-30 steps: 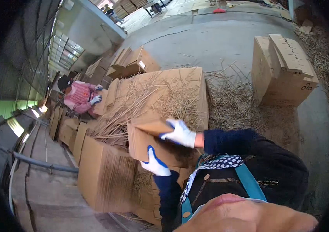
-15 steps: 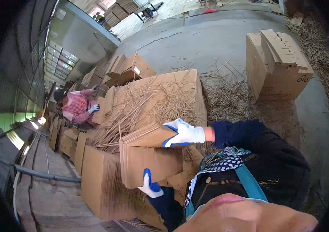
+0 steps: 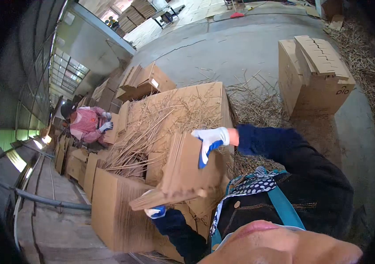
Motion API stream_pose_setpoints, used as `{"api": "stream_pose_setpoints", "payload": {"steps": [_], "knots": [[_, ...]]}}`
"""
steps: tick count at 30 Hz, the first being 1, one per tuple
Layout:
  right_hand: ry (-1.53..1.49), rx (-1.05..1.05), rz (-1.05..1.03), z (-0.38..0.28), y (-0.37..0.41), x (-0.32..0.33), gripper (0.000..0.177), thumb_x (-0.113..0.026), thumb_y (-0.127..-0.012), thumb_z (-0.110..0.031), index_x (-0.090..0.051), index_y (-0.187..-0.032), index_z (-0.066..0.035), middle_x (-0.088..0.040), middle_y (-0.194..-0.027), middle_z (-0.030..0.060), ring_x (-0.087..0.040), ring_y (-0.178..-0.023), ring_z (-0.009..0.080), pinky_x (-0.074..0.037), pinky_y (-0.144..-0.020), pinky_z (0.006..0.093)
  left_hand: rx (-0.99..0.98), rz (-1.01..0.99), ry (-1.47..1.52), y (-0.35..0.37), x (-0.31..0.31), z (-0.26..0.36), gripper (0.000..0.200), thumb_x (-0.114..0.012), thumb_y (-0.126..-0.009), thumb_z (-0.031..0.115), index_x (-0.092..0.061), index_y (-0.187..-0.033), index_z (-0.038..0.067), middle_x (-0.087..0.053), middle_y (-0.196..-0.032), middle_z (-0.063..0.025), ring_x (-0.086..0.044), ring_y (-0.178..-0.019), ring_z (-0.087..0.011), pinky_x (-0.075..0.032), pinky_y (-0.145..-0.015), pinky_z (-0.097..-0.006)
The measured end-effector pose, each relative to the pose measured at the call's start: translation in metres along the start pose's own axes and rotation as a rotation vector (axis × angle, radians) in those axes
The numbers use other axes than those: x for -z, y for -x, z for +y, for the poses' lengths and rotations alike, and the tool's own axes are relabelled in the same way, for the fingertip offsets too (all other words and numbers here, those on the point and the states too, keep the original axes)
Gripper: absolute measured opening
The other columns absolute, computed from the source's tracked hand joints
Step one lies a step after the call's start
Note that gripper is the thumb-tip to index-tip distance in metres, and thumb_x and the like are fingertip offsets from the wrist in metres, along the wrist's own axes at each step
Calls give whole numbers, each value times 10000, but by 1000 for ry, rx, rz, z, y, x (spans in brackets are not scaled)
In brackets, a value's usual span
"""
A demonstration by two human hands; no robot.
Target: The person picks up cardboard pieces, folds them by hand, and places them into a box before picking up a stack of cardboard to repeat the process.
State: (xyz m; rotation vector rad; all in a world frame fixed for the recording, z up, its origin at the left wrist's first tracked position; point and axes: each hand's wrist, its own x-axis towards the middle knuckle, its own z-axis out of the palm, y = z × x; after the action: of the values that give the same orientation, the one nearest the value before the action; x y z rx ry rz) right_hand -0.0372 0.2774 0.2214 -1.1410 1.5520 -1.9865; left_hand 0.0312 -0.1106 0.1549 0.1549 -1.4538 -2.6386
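Note:
My right hand (image 3: 214, 141), in a white and blue glove, grips the upper edge of a bundle of cardboard sheets (image 3: 196, 169). Its fingers show against the front face, and the bundle stands tilted. Lower down, my left hand (image 3: 156, 212), gloved alike, is closed under a second thin bundle of cardboard (image 3: 165, 199), seen nearly edge-on and blurred by motion. The two bundles touch or overlap. Part of my left hand's fingers is hidden beneath the board. Behind them lies a big cardboard stack (image 3: 209, 94) strewn with scrap strips (image 3: 161, 116).
A tall stack of cardboard (image 3: 119, 211) stands at lower left. More stacked cardboard (image 3: 315, 81) stands at right on the grey floor. Cardboard scraps (image 3: 260, 103) lie heaped beside the big stack. A co-worker (image 3: 88, 123) in a pink checked top handles cardboard at left. A pipe (image 3: 51, 200) runs at lower left.
The cardboard between my hands has split into two bundles. My right hand has tilted the upper one upright; my left hand has moved left and turned the lower one edge-on. The co-worker's hands have come closer together.

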Motion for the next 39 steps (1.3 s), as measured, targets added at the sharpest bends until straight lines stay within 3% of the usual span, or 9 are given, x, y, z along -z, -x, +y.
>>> {"api": "stream_pose_setpoints", "payload": {"steps": [6, 10, 14, 19, 21, 23, 28, 36, 39], "knots": [[-213, -69, -146, 23, -4, -1, 346, -785, -575, 34, -659, -897, 27, -675, -845, 65, -623, -760, 110, -517, -638, 260, -544, -292, -1367, -10, -16, 5, 205, -609, -786, 275, -612, -853, 81, -622, -756, -69, -614, -771, -241, -473, -731, -360], [132, -6, 373, 29, -3, -6, 421, -811, -588, -67, -647, -967, 15, -681, -891, 67, -617, -807, 112, -519, -704, 294, -434, -11, -376, 23, -62, -2, 497, -622, -714, -17, -455, -1182, -1, -543, -1120, -171, -574, -954, -251, -504, -824, -370], [481, 98, 826, 56, -3, -56, 532, -784, -613, -304, -606, -1011, 1, -663, -893, 165, -643, -817, 265, -483, -757, 344, -563, 209, -333, 31, -113, -33, 411, -663, -661, -32, -567, -1060, -53, -588, -1010, -116, -569, -848, -206, -483, -785, -334], [375, -86, 652, 40, -10, -33, 782, -781, -656, -385, -461, -1258, -2, -609, -1088, 207, -598, -995, 285, -470, -851, 339, -468, 157, -348, 31, -106, -26, 451, -650, -674, -54, -549, -1113, -57, -587, -1051, -129, -582, -876, -221, -494, -789, -341], [476, 211, 723, 31, -14, -21, 996, -777, -656, -441, -264, -1387, 1, -351, -1383, 229, -384, -1257, 337, -337, -1029, 367, -452, 152, -327, 26, -105, -26, 473, -649, -670, -65, -542, -1131, -58, -588, -1062, -138, -588, -890, -231, -498, -800, -354], [974, 453, 891, -22, -7, -29, 992, -778, -621, -459, -309, -1371, -10, -366, -1362, 234, -346, -1270, 399, -257, -1073, 451, -427, 216, -380, 27, -105, -27, 522, -650, -665, -85, -524, -1170, -59, -592, -1076, -161, -602, -913, -257, -508, -822, -390], [1632, 412, 431, -68, -32, -40, 1014, -542, -683, -704, -291, -1399, -30, -253, -1452, 213, -195, -1354, 404, -122, -1084, 544, -440, 210, -383, 18, -97, -28, 438, -680, -668, -91, -569, -1089, -40, -618, -1027, -131, -609, -879, -211, -519, -794, -342], [1804, -66, -11, -40, -68, -18, 770, -725, -638, -376, -422, -1241, -5, -490, -1156, 178, -484, -1028, 318, -356, -916, 419, -236, 20, -475, 29, -101, 9, 623, -683, -695, -47, -429, -1263, -59, -575, -1136, -168, -616, -949, -243, -530, -797, -314], [1795, -59, 50, -44, -70, -23, 648, -709, -644, -304, -464, -1173, -22, -478, -1163, 178, -483, -1025, 315, -391, -880, 414, -746, 5, -692, 54, -144, 51, 713, -653, -736, -29, -316, -1364, -26, -414, -1329, -159, -479, -1150, -237, -450, -925, -338]]}}
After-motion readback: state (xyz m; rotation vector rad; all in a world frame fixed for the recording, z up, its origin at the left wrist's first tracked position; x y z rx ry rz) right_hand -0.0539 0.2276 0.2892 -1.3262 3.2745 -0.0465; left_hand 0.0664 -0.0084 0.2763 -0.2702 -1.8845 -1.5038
